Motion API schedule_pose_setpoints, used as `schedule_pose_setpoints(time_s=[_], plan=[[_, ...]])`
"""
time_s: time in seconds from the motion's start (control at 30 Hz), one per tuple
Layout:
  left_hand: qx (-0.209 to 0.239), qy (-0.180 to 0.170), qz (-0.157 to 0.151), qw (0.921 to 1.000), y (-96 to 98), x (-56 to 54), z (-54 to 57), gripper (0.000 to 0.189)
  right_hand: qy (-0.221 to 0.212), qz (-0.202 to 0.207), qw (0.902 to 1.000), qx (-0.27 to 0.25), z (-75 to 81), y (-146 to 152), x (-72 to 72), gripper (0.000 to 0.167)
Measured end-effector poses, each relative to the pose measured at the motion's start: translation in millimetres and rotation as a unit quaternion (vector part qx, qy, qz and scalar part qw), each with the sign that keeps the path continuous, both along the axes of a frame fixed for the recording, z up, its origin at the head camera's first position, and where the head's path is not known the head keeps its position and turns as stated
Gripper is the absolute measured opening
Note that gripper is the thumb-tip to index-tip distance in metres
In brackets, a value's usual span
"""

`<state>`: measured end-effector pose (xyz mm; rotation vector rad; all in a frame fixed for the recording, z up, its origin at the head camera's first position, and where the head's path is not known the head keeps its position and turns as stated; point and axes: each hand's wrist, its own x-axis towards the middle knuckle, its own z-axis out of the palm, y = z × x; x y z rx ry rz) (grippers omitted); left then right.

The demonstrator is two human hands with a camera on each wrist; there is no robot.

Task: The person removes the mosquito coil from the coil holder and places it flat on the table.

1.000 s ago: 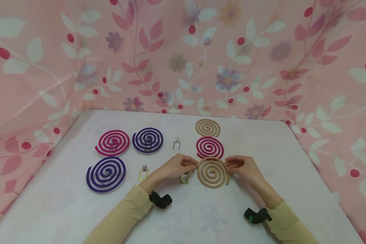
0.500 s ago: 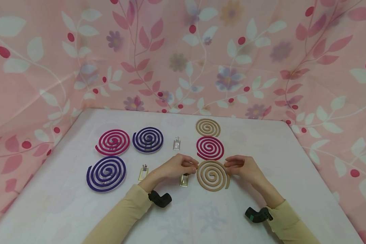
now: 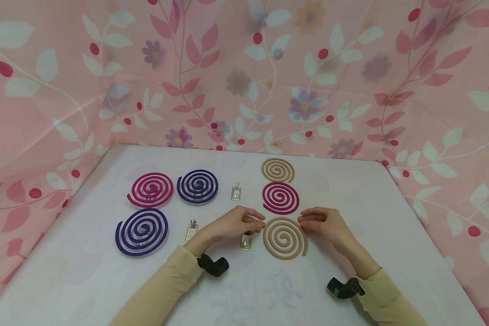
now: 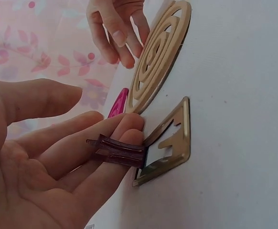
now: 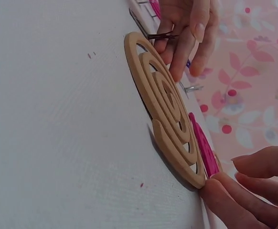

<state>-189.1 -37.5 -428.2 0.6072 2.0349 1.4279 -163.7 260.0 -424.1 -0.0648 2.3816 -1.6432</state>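
Note:
A tan mosquito coil (image 3: 285,238) lies flat on the white table between the two hands. At its left edge is my left hand (image 3: 238,222), thumb apart from the relaxed fingers (image 4: 124,129), nothing gripped. A gold metal coil stand (image 3: 246,242) lies beside that hand; in the left wrist view its upright dark prong (image 4: 115,151) overlaps the fingers. My right hand (image 3: 325,222) is at the coil's right edge, fingertips (image 5: 210,191) right at the rim and thumb lifted away. Just beyond the coil lies a pink mosquito coil (image 3: 280,198).
Behind the pink coil lies another tan coil (image 3: 278,170). To the left, a pink coil (image 3: 152,189) and purple coils (image 3: 197,186) (image 3: 141,232) sit over stands. A silver stand (image 3: 236,192) and another gold stand (image 3: 191,230) lie between. A floral cloth (image 3: 244,81) hangs behind the table.
The front tan coil has shifted toward the person; its far edge overlapped the pink coil and now shows a small gap from it. Both hands have stayed almost still.

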Motion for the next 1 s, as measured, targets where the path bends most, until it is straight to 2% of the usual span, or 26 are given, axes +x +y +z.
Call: schedule_pose_setpoints(time_s=[0.27, 0.47, 0.83, 1.0], plan=[[0.008, -0.006, 0.002, 0.9999, -1.0, -0.9, -2.3, 0.034, -0.011, -0.026, 0.9989, -0.037, -1.4, -4.5, 0.8, 0.037], [0.008, -0.002, 0.010, 0.9999, -1.3, 0.1, -0.7, 0.032, 0.005, -0.043, 0.9988, -0.021, -3.1, -7.1, 0.6, 0.035], [0.011, -0.004, -0.006, 0.9999, -1.6, 1.3, 2.1, 0.033, 0.009, -0.043, 0.9990, 0.004, -6.6, -4.2, 0.6, 0.034], [0.015, 0.003, 0.000, 0.9999, -1.5, -0.3, -0.2, 0.033, 0.008, -0.043, 0.9990, 0.007, -7.2, -3.2, 0.0, 0.034]])
